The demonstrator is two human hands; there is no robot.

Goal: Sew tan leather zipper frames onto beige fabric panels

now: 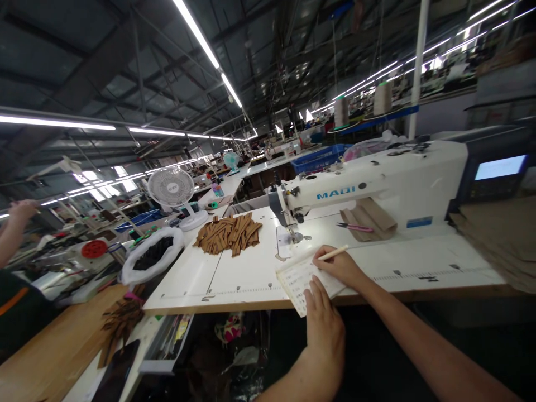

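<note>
One pale pen (334, 252) is pinched in the right hand (344, 268), and just beneath, lower right of centre, a handwritten notebook (295, 283) is being held down by the left hand (324, 315), fingers extended.

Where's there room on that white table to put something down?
Between the brown strips and the notebook, and in front of the sewing machine, from the right hand to the brown fabric stack. It's crowded at the notebook: the left hand is there too.
</note>
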